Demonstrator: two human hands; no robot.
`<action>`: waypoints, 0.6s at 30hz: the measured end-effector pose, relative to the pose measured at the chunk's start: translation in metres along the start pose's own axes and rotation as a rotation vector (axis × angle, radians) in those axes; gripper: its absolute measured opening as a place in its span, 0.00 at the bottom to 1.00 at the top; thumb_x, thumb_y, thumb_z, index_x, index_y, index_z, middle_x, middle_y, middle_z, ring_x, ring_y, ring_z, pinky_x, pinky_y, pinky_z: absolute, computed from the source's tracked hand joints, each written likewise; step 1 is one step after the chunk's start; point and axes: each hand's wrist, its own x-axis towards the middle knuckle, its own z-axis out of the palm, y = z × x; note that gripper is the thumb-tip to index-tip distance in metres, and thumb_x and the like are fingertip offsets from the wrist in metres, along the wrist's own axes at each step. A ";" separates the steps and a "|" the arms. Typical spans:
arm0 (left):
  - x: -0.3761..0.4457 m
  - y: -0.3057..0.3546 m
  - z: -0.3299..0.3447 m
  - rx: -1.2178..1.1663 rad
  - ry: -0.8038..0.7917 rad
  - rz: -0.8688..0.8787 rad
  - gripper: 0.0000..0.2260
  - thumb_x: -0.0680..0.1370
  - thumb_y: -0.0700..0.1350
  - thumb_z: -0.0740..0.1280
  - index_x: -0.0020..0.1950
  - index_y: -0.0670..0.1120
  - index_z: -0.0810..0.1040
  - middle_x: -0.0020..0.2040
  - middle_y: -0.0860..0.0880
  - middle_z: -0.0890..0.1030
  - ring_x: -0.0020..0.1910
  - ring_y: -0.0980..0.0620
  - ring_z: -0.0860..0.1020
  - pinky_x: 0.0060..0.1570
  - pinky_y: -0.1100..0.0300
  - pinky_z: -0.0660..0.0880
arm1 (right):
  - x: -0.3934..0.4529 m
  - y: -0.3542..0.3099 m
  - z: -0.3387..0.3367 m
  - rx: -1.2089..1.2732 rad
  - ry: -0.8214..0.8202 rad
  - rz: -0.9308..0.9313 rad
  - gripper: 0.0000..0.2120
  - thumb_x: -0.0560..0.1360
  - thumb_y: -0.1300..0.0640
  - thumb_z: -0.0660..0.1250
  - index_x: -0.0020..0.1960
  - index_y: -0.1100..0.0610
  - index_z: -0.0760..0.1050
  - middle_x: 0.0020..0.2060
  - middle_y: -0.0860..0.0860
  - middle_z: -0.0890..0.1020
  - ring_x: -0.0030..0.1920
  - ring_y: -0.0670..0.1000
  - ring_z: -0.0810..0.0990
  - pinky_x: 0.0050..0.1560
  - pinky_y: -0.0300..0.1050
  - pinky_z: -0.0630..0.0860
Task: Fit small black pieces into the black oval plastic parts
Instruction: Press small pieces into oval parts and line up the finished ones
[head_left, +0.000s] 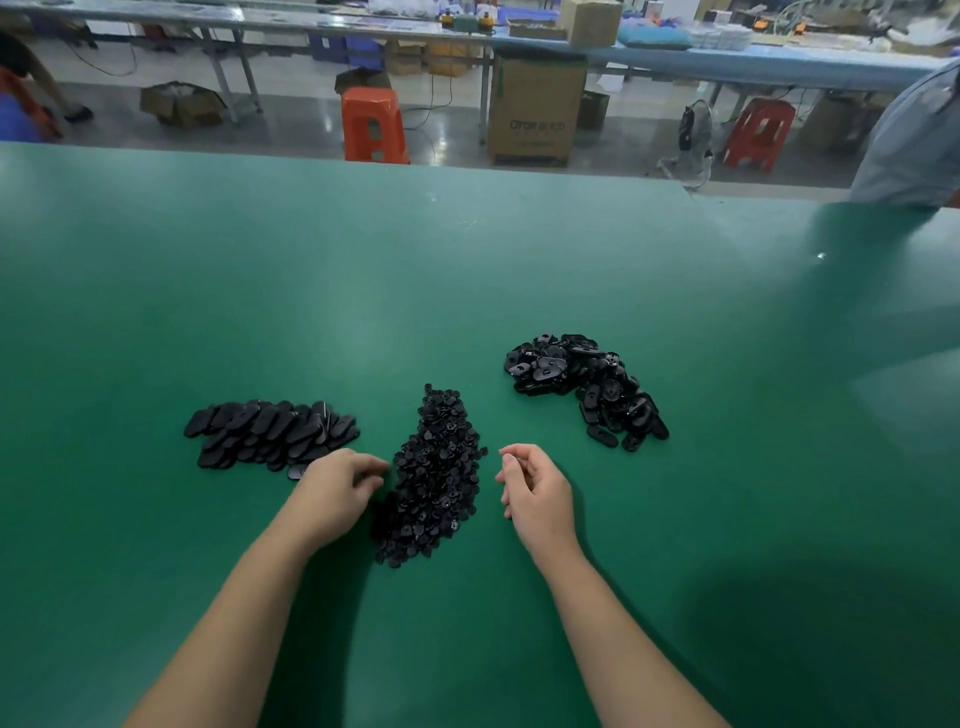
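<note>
Three black heaps lie on the green table (363, 286). A long pile of small black pieces (436, 478) sits in the middle. Left of it is a stack of black oval parts (270, 431) lying face down, and at the right a looser heap of oval parts (587, 389) with their openings showing. My left hand (337, 488) rests between the left stack and the middle pile, fingers curled toward the pile; I see nothing in it. My right hand (535, 488) hovers just right of the middle pile with loosely curled fingers and holds nothing visible.
A person in a light blue sleeve (909, 135) stands at the table's far right corner. Beyond the far edge are an orange stool (371, 124), a red stool (758, 132), a large cardboard box (537, 109) and long workbenches.
</note>
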 end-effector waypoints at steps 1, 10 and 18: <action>-0.002 -0.004 -0.005 0.007 -0.050 0.003 0.11 0.79 0.44 0.70 0.62 0.51 0.83 0.51 0.56 0.81 0.44 0.59 0.76 0.54 0.61 0.73 | 0.000 0.000 0.000 0.002 -0.002 -0.001 0.08 0.83 0.55 0.63 0.49 0.46 0.79 0.36 0.45 0.83 0.30 0.42 0.76 0.32 0.43 0.78; -0.012 -0.010 -0.010 0.000 -0.087 0.058 0.07 0.74 0.48 0.76 0.52 0.57 0.85 0.50 0.57 0.76 0.43 0.60 0.74 0.46 0.61 0.71 | -0.002 -0.001 0.000 -0.027 -0.005 0.005 0.08 0.83 0.55 0.63 0.48 0.46 0.79 0.37 0.43 0.83 0.30 0.42 0.77 0.34 0.46 0.79; -0.007 -0.002 -0.001 -0.008 0.008 0.020 0.08 0.75 0.47 0.76 0.40 0.57 0.79 0.43 0.58 0.77 0.42 0.63 0.73 0.40 0.64 0.67 | -0.002 -0.002 0.000 -0.041 -0.005 0.001 0.08 0.83 0.55 0.63 0.48 0.46 0.79 0.37 0.46 0.83 0.30 0.42 0.76 0.35 0.50 0.80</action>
